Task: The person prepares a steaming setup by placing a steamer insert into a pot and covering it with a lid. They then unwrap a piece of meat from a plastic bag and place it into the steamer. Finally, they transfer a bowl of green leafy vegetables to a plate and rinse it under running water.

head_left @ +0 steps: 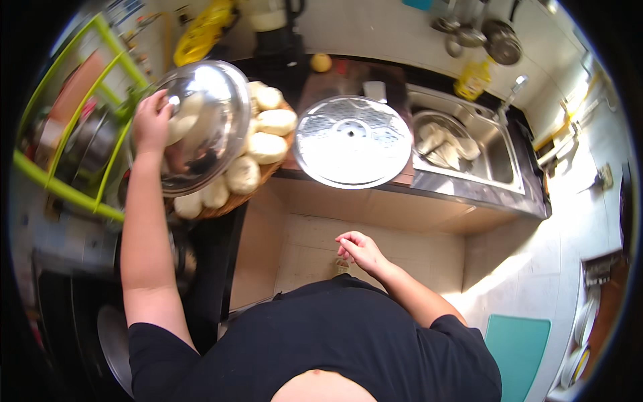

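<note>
Left hand fingers grip the domed steel lid, tilted over steamed buns; right hand hangs loosely curled, empty.

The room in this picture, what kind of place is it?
It looks like a home kitchen. There is a steel sink with a tap set in a dark counter. The left hand holds a shiny domed lid over a tray of white steamed buns.
</note>
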The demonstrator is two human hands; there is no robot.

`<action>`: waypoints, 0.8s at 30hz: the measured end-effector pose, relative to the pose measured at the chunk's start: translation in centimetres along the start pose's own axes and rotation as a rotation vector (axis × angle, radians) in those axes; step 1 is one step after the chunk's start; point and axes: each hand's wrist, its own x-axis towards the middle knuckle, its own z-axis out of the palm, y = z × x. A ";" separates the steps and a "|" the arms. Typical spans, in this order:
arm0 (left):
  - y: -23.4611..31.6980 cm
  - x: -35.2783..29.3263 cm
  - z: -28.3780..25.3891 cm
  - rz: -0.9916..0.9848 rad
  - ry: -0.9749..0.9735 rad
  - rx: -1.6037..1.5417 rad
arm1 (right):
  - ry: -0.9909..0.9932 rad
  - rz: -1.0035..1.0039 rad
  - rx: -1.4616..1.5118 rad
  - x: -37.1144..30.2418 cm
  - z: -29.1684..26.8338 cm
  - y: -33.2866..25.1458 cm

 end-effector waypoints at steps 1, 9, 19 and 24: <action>-1.2 0.6 1.5 -0.019 -0.029 0.020 | 0.023 -0.013 -0.009 0.2 -1.3 -0.4; 0.8 1.4 8.1 -0.129 -0.213 0.161 | 0.172 0.105 0.075 1.2 -10.1 -1.9; 9.6 -3.5 4.3 0.019 0.020 0.101 | 0.042 0.101 0.077 2.1 -10.0 -2.0; 20.5 -13.5 2.6 0.157 -0.156 -0.387 | 0.074 0.066 -0.008 -1.3 -11.3 -1.4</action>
